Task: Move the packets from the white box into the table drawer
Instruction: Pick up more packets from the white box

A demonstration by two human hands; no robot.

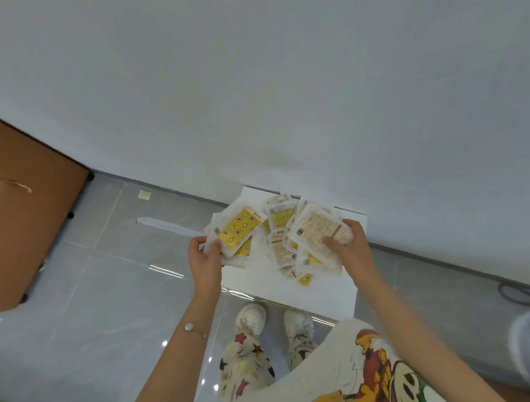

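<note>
A white box [287, 288] stands on the floor against the wall, holding several yellow-and-white packets [281, 250]. My left hand [205, 259] grips a stack of packets with a yellow patterned one [239, 231] on top, at the box's left side. My right hand [348, 245] grips another bunch whose top packet [314, 230] shows its printed beige back, over the box's right part. Both bunches are lifted a little above the loose packets in the box. The table drawer is out of sight.
A brown wooden table top [23, 214] fills the left edge. Grey floor tiles [117, 285] lie between it and the box. A white wall [262, 94] rises behind. My shoes [252, 318] stand just before the box. A small scrap [144, 194] lies by the wall.
</note>
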